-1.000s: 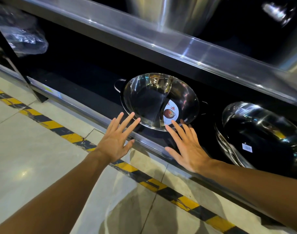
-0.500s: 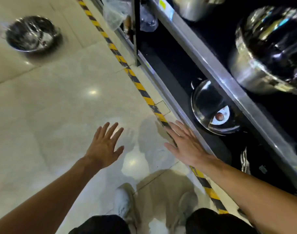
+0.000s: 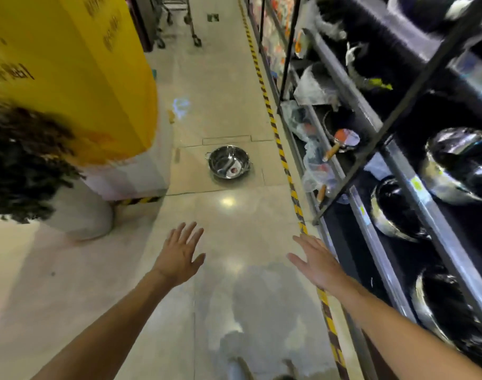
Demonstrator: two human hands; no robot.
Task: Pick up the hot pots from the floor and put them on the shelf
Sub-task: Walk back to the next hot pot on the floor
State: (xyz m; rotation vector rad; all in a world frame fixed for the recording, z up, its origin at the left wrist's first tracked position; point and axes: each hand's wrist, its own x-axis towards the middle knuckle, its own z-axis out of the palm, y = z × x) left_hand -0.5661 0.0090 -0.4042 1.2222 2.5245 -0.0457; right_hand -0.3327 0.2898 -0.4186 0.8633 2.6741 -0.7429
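A shiny steel hot pot [image 3: 228, 162] with a round label inside sits on the tiled floor ahead, in the middle of the aisle. My left hand [image 3: 179, 253] and my right hand [image 3: 315, 263] are stretched out in front of me above the floor, palms down, fingers spread, both empty and well short of that pot. On my right runs the metal shelf [image 3: 371, 231], with several steel pots [image 3: 393, 212] lying on its lower levels.
A tall yellow box [image 3: 78, 78] stands on the left, with another person's dark hair and white top [image 3: 28, 165] in front of it. Yellow-black tape [image 3: 294, 193] lines the floor along the shelf. Wrapped pans [image 3: 341, 141] fill the farther shelf. Trolley wheels stand far down the aisle.
My view has swung away from the shelf and the pot placed there, down the aisle to the pot on the floor. Both hands left the shelf edge and stay empty.
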